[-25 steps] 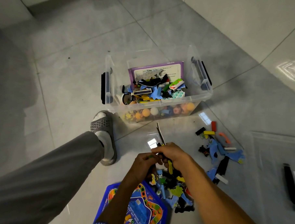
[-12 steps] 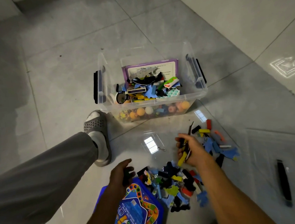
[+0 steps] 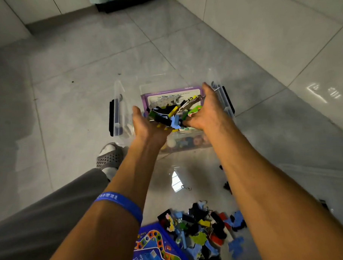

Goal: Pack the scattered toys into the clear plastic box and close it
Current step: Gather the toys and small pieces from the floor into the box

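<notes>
Left hand: my left hand [image 3: 147, 125] was up over the clear plastic box [image 3: 119, 104], fingers straight and spread, palm turned inward; a second before it had been down at the floor pile with the right.
Right hand: my right hand [image 3: 207, 110] mirrored it on the far side, fingers apart and relaxed, clamped on nothing that I could make out.
Between the hands: a handful of toy pieces [image 3: 170, 116], black, blue and yellow with a metal clip among them, sat blurred between the palms, so I judged they were dropping into the box rather than being held.
Change: half a second earlier the right hand gripped a few pieces near the floor and the left hovered by the board; now both had come forward together over the box.
Box: open, no lid on it, already holding a purple-edged card [image 3: 188, 89] and coloured balls at the bottom.
Left on the floor: a heap of puzzle pieces [image 3: 202, 228] near me, touching the blue game board [image 3: 152, 250], and a small metal hook [image 3: 186, 187] apart from them.
Meaning: one more load was in, I judged; several scoops and the closing were not yet done.
</notes>
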Motion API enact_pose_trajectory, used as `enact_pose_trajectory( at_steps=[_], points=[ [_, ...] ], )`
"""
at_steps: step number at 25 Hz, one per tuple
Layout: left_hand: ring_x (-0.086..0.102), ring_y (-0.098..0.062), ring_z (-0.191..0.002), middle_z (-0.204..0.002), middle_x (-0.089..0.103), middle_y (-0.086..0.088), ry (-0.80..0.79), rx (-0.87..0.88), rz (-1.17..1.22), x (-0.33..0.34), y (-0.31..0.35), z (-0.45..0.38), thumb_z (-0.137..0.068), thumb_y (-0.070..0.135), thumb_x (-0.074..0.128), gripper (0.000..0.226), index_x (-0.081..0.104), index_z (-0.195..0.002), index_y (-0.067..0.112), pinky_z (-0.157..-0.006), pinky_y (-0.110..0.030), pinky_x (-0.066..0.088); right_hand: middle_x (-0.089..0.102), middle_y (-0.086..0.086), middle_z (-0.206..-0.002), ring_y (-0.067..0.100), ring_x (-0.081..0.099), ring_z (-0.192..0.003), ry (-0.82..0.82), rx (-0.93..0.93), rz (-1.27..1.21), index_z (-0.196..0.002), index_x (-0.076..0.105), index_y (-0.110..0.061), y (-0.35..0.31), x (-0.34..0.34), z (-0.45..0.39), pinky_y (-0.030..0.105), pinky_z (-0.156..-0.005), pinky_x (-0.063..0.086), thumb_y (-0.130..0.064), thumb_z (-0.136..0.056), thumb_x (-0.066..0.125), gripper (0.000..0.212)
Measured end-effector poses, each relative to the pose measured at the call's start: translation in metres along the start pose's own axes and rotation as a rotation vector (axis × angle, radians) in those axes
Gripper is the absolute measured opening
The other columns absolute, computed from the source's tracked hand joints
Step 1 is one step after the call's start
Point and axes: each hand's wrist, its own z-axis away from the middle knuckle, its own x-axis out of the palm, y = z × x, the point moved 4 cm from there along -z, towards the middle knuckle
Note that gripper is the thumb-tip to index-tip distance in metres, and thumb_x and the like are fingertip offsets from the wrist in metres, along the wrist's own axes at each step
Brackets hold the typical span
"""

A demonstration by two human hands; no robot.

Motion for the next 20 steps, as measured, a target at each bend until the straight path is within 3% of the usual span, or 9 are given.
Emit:
enact_pose_trajectory(
  at_steps=[3, 5, 6, 8, 11, 13, 15, 17, 20],
  points=[
    [0.059, -0.022, -0.102, -0.103, 0.063, -0.007, 0.227, 0.297, -0.416, -0.014, 0.008, 0.010, -0.095, 0.035, 0.047, 0.022, 0.058, -0.103, 0.017, -0.083, -0.036, 0.048, 0.069, 0.010, -0.105, 0.025, 0.066, -0.088, 0.157, -0.226, 0.193, -0.117, 0.061, -0.009, 0.006, -0.035, 0.004, 0.034, -0.070, 0.055, -0.039, -0.089, 0.056, 0.042],
    [0.060, -0.016, -0.087, -0.098, 0.065, -0.009, 0.263, 0.509, -0.509, -0.040, -0.016, 0.019, -0.095, 0.017, 0.050, 0.013, 0.062, -0.099, 0.015, -0.070, -0.028, 0.049, 0.072, 0.006, -0.084, 0.021, 0.066, -0.070, 0.331, -0.481, 0.303, -0.100, 0.067, -0.013, 0.034, -0.080, 0.012, 0.031, -0.060, 0.053, -0.028, -0.090, 0.058, 0.020],
    [0.060, -0.016, -0.082, -0.094, 0.065, -0.009, 0.261, 0.535, -0.560, -0.058, -0.034, 0.021, -0.094, 0.012, 0.050, 0.013, 0.062, -0.098, 0.014, -0.065, -0.024, 0.049, 0.071, 0.004, -0.079, 0.020, 0.065, -0.067, 0.398, -0.556, 0.459, -0.093, 0.066, -0.016, 0.054, -0.103, 0.015, 0.029, -0.056, 0.051, -0.028, -0.090, 0.058, 0.014],
    [0.061, -0.018, -0.080, -0.090, 0.064, -0.005, 0.283, 0.487, -0.750, -0.100, -0.076, 0.010, -0.091, 0.006, 0.052, 0.014, 0.062, -0.097, 0.015, -0.061, -0.019, 0.047, 0.069, 0.002, -0.083, 0.019, 0.064, -0.072, 0.448, -0.552, 1.014, -0.090, 0.064, -0.019, 0.098, -0.150, 0.011, 0.025, -0.057, 0.047, -0.028, -0.091, 0.056, 0.012],
    [0.061, -0.019, -0.084, -0.091, 0.066, 0.000, 0.267, 0.309, -1.338, -0.158, -0.126, -0.023, -0.086, 0.011, 0.059, 0.016, 0.064, -0.097, 0.021, -0.066, -0.020, 0.046, 0.070, 0.001, -0.091, 0.015, 0.063, -0.076, 0.292, -0.490, 1.632, -0.097, 0.064, -0.018, 0.157, -0.199, -0.001, 0.019, -0.060, 0.044, -0.025, -0.092, 0.054, 0.013],
    [0.058, -0.016, -0.088, -0.101, 0.065, -0.002, 0.189, 0.131, -1.594, -0.196, -0.148, -0.038, -0.084, 0.016, 0.063, 0.018, 0.064, -0.101, 0.020, -0.072, -0.023, 0.041, 0.068, 0.001, -0.093, 0.013, 0.060, -0.077, 0.206, -0.475, 1.769, -0.101, 0.064, -0.017, 0.183, -0.211, -0.013, 0.014, -0.057, 0.036, -0.027, -0.093, 0.053, 0.017],
    [0.057, -0.018, -0.095, -0.109, 0.060, -0.003, 0.130, 0.006, -1.768, -0.223, -0.155, -0.041, -0.083, 0.020, 0.065, 0.026, 0.062, -0.108, 0.019, -0.076, -0.024, 0.040, 0.065, 0.001, -0.088, 0.010, 0.053, -0.070, 0.228, -0.474, 1.868, -0.096, 0.064, -0.015, 0.197, -0.215, -0.029, 0.013, -0.052, 0.028, -0.028, -0.094, 0.050, 0.019],
    [0.055, -0.017, -0.095, -0.109, 0.054, -0.002, 0.111, 0.013, -1.828, -0.241, -0.151, -0.040, -0.085, 0.020, 0.064, 0.029, 0.060, -0.113, 0.018, -0.077, -0.025, 0.040, 0.063, 0.001, -0.075, 0.009, 0.050, -0.059, 0.270, -0.491, 1.994, -0.085, 0.067, -0.014, 0.207, -0.216, -0.042, 0.016, -0.050, 0.034, -0.028, -0.096, 0.051, 0.023],
    [0.053, -0.012, -0.089, -0.106, 0.056, 0.000, 0.134, 0.040, -1.781, -0.257, -0.144, -0.035, -0.090, 0.023, 0.058, 0.022, 0.060, -0.112, 0.019, -0.074, -0.024, 0.040, 0.057, -0.001, -0.051, 0.008, 0.046, -0.041, 0.290, -0.560, 2.043, -0.062, 0.064, -0.016, 0.208, -0.216, -0.048, 0.016, -0.042, 0.026, -0.022, -0.082, 0.072, 0.022]
  ],
)
